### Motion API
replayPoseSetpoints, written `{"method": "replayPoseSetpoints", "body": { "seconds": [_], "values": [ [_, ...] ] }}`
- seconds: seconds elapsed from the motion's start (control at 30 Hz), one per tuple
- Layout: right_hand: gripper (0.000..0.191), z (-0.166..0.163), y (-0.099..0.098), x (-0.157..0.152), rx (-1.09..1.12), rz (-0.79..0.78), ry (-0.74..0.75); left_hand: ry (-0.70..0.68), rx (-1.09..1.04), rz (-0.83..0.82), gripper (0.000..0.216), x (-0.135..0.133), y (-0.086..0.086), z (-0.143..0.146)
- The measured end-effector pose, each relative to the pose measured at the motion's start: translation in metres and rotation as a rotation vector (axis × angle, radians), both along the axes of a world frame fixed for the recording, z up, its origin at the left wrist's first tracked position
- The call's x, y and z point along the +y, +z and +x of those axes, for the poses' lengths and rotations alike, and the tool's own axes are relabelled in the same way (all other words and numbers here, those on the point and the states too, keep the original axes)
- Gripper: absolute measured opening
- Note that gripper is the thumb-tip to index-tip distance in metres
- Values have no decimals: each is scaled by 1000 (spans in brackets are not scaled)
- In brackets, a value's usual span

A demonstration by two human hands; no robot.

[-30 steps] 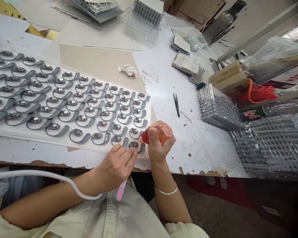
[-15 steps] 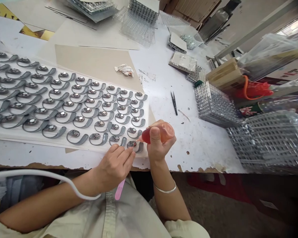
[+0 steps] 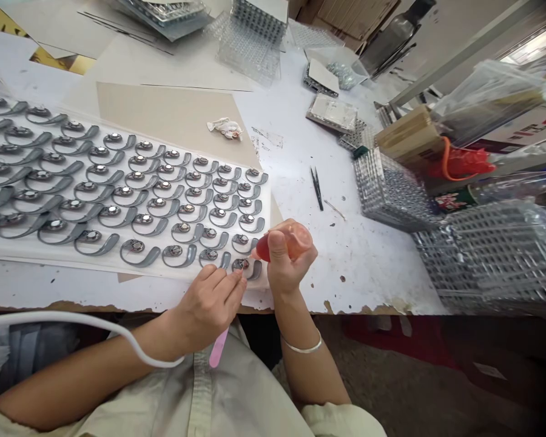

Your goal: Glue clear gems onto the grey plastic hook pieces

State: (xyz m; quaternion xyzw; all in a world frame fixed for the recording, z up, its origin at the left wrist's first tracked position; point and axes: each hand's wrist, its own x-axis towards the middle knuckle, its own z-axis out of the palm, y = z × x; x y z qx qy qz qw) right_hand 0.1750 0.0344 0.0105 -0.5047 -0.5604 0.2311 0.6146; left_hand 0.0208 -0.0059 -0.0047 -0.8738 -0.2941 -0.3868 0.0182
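Note:
My right hand [image 3: 291, 258] is wrapped round a small squeeze bottle [image 3: 298, 238] of red liquid, tilted so its thin nozzle points left and down at a round ornamented piece [image 3: 241, 264] at the board's near right corner. Closed in a pinch, my left hand [image 3: 212, 303] grips a slim pink tool [image 3: 218, 349]; its flat end sticks out below the palm. My left fingertips are close beside that same piece, and the tool's tip is too small to make out. Rows of similar pieces with grey curved bands [image 3: 141, 256] cover the white board [image 3: 95, 260].
Black tweezers [image 3: 316, 189] and a thin stick [image 3: 335, 209] lie right of the board. A crumpled tissue [image 3: 225, 128] rests on grey card [image 3: 173, 109] behind. Stacked clear-wrapped trays [image 3: 495, 261] and a cardboard box [image 3: 407, 133] crowd the right side. A white cable [image 3: 95, 321] crosses my left forearm.
The whole view has shifted slightly left. The bottle and my right hand have moved a little left, with the nozzle still at the same piece. My left hand stays in place.

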Motion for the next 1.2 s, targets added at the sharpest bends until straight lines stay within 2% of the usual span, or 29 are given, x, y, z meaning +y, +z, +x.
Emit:
{"method": "replayPoseSetpoints", "body": {
  "seconds": [0.4, 0.93, 1.2],
  "values": [
    [30, 0, -1, -1, -41, -21, -17, 0, 0, -9, 13, 0, -3, 1],
    [28, 2, -1, 0, -83, 61, -25, -10, -10, -8, 14, 1, 1, 0],
    [25, 1, 5, 0, -124, 124, -27, -22, -22, -20, 16, 2, 2, -1]
  ]
}}
